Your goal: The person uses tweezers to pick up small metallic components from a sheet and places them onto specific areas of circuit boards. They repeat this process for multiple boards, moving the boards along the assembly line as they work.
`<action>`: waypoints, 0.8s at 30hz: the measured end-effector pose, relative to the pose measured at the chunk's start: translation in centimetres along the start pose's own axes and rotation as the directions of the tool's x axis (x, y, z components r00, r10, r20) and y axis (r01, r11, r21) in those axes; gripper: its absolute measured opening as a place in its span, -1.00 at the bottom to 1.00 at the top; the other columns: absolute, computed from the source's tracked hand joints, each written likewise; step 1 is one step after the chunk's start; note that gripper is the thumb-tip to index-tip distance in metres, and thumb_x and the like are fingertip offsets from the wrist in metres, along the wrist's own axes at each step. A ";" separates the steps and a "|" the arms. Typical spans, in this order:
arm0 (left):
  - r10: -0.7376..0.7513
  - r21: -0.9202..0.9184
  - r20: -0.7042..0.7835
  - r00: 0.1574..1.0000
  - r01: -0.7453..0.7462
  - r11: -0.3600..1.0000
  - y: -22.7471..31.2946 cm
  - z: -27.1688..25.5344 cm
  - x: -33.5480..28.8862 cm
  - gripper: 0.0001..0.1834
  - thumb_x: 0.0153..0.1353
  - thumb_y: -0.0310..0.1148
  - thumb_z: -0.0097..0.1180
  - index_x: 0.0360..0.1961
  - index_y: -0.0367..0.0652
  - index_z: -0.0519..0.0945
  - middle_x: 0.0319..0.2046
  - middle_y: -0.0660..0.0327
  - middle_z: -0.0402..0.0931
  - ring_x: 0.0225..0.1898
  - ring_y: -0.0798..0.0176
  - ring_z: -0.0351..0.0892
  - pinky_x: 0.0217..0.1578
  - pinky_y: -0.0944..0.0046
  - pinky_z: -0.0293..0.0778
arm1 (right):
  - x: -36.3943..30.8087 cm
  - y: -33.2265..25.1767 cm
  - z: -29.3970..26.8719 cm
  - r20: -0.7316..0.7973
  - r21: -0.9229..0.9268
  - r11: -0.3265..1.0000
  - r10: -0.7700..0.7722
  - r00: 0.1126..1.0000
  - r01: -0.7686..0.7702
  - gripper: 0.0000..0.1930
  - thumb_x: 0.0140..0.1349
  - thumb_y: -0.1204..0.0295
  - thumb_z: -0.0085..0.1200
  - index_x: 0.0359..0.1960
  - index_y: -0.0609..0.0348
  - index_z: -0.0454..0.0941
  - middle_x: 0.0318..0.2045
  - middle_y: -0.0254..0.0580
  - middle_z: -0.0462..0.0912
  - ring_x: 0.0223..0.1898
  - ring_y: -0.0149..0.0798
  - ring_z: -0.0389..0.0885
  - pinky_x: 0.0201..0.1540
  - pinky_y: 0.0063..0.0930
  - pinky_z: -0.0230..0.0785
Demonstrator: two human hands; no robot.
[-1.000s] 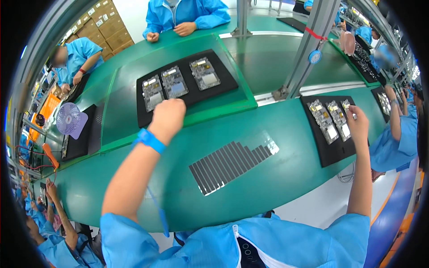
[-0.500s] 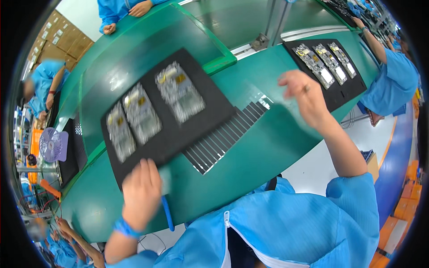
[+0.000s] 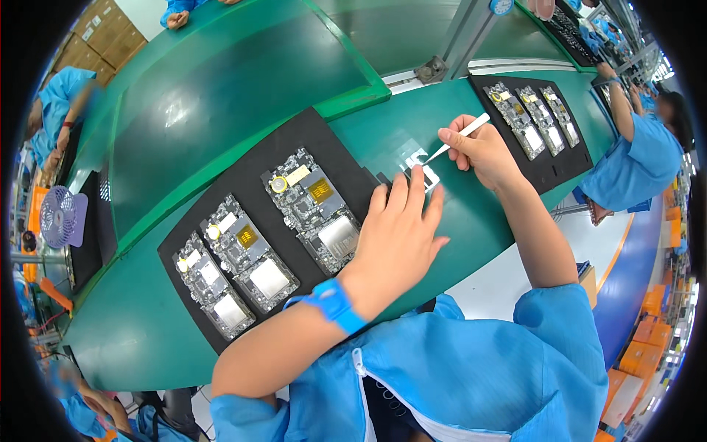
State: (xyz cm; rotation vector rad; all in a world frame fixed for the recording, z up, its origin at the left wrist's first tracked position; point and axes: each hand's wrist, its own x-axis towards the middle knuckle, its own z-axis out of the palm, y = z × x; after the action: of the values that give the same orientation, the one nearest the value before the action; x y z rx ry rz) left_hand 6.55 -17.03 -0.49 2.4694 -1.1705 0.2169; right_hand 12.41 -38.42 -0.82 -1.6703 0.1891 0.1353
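Observation:
My right hand (image 3: pixel 480 153) pinches white tweezers (image 3: pixel 475 124), whose tip is at the far end of a sheet of dark adhesive-looking strips (image 3: pixel 431 179). My left hand (image 3: pixel 396 239) lies over this sheet with fingers spread, hiding most of it. Left of that hand, a black foam mat (image 3: pixel 272 221) carries three circuit boards: a large right one (image 3: pixel 320 214), a middle one (image 3: pixel 250 254) and a left one (image 3: pixel 213 287). Each board has a round yellow-rimmed part and a silver plate. My left wrist partly overlaps the mat's near right side.
Everything lies on a green-topped bench (image 3: pixel 125 346). A second black mat (image 3: pixel 549 173) with three boards is at the right, near a co-worker in blue (image 3: pixel 641 169). A metal post (image 3: pixel 471 37) rises behind. A purple fan (image 3: pixel 62 216) stands at the left.
The mat with the boards has come to rest, turned and set slightly nearer. My left hand has left its edge and moved right onto the strip sheet. White tweezers now show in my right hand.

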 end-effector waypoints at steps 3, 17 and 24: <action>-0.031 0.033 -0.009 0.999 0.032 0.999 -0.4 2.1 1.0 -0.29 0.02 0.01 0.21 0.09 -0.29 0.44 0.10 -0.25 0.29 0.08 -0.13 0.29 0.04 0.00 0.26 | 0.0 -0.3 -0.3 0.004 -0.016 1.000 0.019 1.000 -0.018 -0.70 0.13 0.27 0.26 -0.41 0.16 0.39 -0.67 -0.38 0.48 -0.72 -0.59 0.35 -0.67 -0.76 0.11; -0.039 -0.063 -0.032 0.999 0.037 0.997 -0.6 2.2 1.0 -0.21 -0.07 0.05 0.27 0.07 -0.34 0.44 0.08 -0.31 0.28 0.07 -0.16 0.27 0.08 -0.06 0.21 | -1.2 0.7 0.2 -0.058 0.104 0.994 -0.031 0.998 0.037 -0.78 0.18 0.33 0.19 -0.39 0.14 0.39 -0.63 -0.31 0.51 -0.70 -0.50 0.43 -0.63 -0.69 0.22; -0.045 0.069 0.046 0.998 0.042 0.997 1.8 -2.9 -3.6 -0.20 -0.09 0.06 0.23 0.05 -0.38 0.43 0.09 -0.24 0.30 0.12 -0.16 0.27 0.12 -0.03 0.21 | -3.2 -0.8 4.3 -0.131 0.461 0.872 -0.117 0.984 0.165 -0.86 0.24 0.44 0.10 -0.36 0.12 0.36 -0.64 -0.24 0.53 -0.75 -0.47 0.40 -0.70 -0.67 0.20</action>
State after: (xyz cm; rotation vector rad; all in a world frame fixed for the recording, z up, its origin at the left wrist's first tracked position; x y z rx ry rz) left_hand 2.95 -14.31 1.59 2.5698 -1.1451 0.1904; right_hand 9.49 -33.96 0.10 -1.1972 0.1583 -0.1010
